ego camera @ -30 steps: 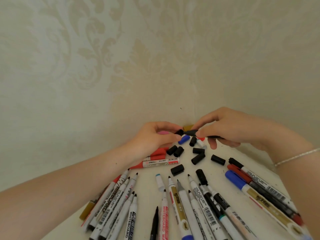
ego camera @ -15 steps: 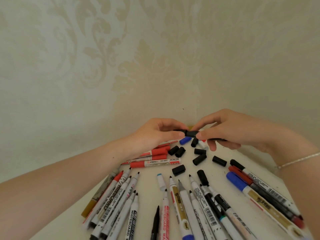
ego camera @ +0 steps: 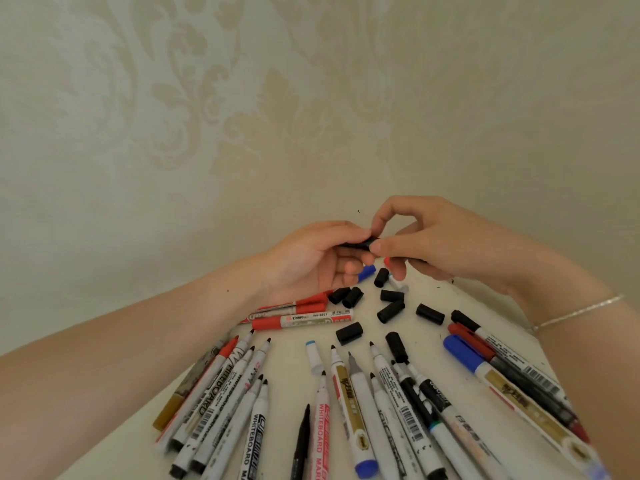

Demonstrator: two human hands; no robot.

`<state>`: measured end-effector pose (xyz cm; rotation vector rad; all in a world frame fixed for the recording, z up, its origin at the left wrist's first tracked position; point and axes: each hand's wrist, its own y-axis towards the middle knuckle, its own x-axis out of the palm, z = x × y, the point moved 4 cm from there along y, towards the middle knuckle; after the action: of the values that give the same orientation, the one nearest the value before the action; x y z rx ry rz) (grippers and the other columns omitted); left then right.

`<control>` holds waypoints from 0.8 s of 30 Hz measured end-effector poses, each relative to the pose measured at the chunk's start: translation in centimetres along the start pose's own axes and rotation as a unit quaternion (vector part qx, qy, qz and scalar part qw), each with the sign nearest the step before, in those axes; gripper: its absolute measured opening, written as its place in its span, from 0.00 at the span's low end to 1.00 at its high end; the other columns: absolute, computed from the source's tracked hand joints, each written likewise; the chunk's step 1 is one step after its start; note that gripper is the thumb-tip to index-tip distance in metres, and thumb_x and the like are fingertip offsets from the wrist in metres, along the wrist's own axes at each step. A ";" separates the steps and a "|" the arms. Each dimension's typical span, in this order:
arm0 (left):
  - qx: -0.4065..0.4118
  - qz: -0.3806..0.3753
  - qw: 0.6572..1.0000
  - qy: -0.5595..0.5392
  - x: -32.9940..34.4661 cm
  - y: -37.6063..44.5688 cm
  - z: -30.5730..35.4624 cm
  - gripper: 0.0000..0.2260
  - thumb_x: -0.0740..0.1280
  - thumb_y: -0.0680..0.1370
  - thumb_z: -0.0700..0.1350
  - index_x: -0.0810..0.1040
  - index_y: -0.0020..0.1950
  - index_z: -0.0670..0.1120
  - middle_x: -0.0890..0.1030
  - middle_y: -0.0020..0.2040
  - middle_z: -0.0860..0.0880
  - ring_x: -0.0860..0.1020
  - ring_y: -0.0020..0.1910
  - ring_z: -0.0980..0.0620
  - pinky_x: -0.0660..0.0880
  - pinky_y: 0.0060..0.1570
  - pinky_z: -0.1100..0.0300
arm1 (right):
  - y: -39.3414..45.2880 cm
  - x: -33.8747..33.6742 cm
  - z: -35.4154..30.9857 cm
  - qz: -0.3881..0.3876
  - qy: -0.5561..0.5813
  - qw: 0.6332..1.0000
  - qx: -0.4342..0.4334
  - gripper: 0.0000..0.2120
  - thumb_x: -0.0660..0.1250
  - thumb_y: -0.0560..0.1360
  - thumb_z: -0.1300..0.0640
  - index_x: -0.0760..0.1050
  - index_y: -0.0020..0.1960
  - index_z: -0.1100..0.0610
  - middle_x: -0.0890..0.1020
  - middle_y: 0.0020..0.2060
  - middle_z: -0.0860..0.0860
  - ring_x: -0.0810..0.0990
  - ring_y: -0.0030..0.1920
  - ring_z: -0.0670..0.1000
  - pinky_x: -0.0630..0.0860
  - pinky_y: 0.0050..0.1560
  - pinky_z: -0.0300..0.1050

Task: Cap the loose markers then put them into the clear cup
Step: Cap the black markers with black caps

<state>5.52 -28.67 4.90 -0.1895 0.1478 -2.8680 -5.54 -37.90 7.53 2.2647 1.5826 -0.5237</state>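
marker (ego camera: 360,243) pinched between left hand (ego camera: 311,261), right hand (ego camera: 436,244)

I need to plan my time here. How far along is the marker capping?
Early on. Done: a few markers already wear caps, such as the blue-capped marker at right. In hand: the left hand and right hand both pinch a black marker, apparently capping it. Left: many uncapped whiteboard markers and loose black caps lie on the table. No clear cup is in view.

Domestic room, by the evidence — cream damask-patterned wallpaper (ego camera: 214,109) meeting at a corner, a small white table (ego camera: 429,336) set against it, strewn with markers (ego camera: 349,386).
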 end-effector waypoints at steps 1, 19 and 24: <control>0.003 0.002 1.000 -0.003 0.1 0.1 0.0 0.04 0.64 0.74 0.43 0.76 0.42 0.43 0.77 0.33 0.47 0.70 0.25 0.57 0.71 0.28 0.65 | 0.0 0.0 0.0 0.004 -0.003 1.000 -0.002 0.05 0.68 0.75 0.58 0.75 0.50 0.56 0.79 0.28 0.56 0.61 0.18 0.45 0.57 0.18 0.34; -0.036 0.011 0.998 0.050 -0.3 0.0 -1.0 0.11 0.56 0.80 0.45 0.74 0.42 0.44 0.73 0.32 0.50 0.69 0.29 0.55 0.69 0.35 0.63 | 0.3 1.2 -0.2 0.046 -0.110 0.993 0.022 0.04 0.67 0.76 0.55 0.74 0.48 0.54 0.80 0.27 0.51 0.67 0.15 0.41 0.61 0.18 0.32; -0.048 0.135 0.989 0.047 -1.7 0.0 -1.8 0.10 0.60 0.81 0.48 0.77 0.47 0.44 0.80 0.40 0.47 0.76 0.37 0.53 0.72 0.40 0.62 | -1.4 1.2 0.3 0.067 -0.115 0.989 0.068 0.07 0.61 0.77 0.60 0.74 0.55 0.56 0.80 0.34 0.51 0.69 0.16 0.37 0.62 0.18 0.29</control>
<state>6.90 -28.07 2.96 -0.0480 0.3058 -2.6013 -6.47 -36.58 6.62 2.2920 1.3093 -0.8454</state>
